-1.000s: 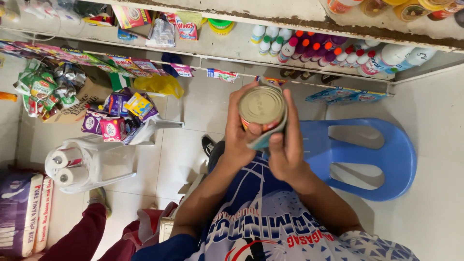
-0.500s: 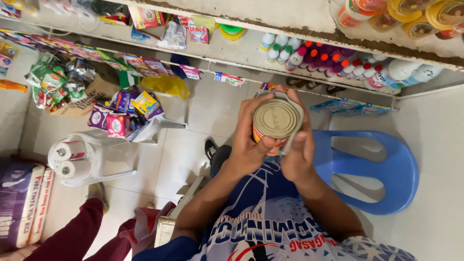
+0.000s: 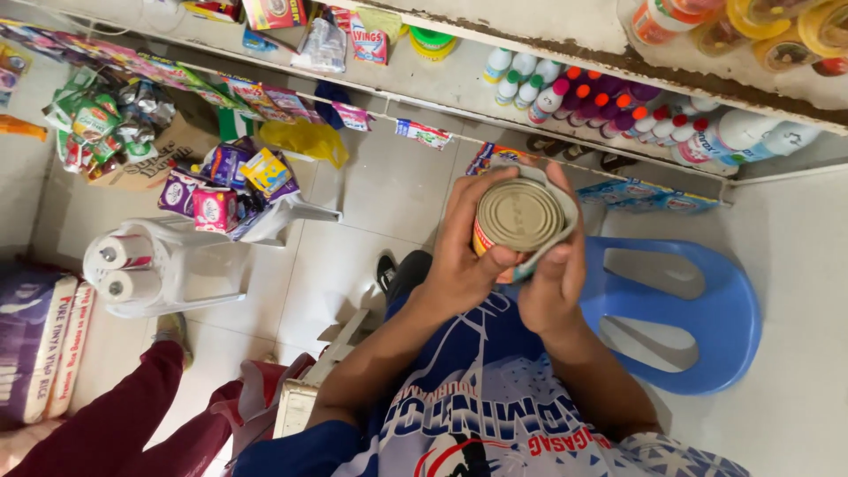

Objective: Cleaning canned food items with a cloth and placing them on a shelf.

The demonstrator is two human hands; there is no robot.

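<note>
Both my hands hold a round tin can (image 3: pixel 518 215) up in front of my chest, its ridged metal end facing me. A red and yellow label shows on its side. My left hand (image 3: pixel 461 256) grips the can's left side, fingers curled over the top edge. My right hand (image 3: pixel 555 278) cups the right side and presses a pale blue-grey cloth (image 3: pixel 565 212) against the rim. The can's lower part is hidden behind my fingers.
A blue plastic chair (image 3: pixel 707 327) stands below right. Left is a white plastic chair (image 3: pixel 155 265) with paper rolls and packets. Shelves (image 3: pixel 424 79) hold bottles (image 3: pixel 618 115) and snack packets. Sacks (image 3: pixel 40 344) lie lower left, beside another person's maroon-trousered leg (image 3: pixel 132 415).
The can and both hands have shifted slightly to the right in view. My right hand has slid the cloth further round the can's rim.
</note>
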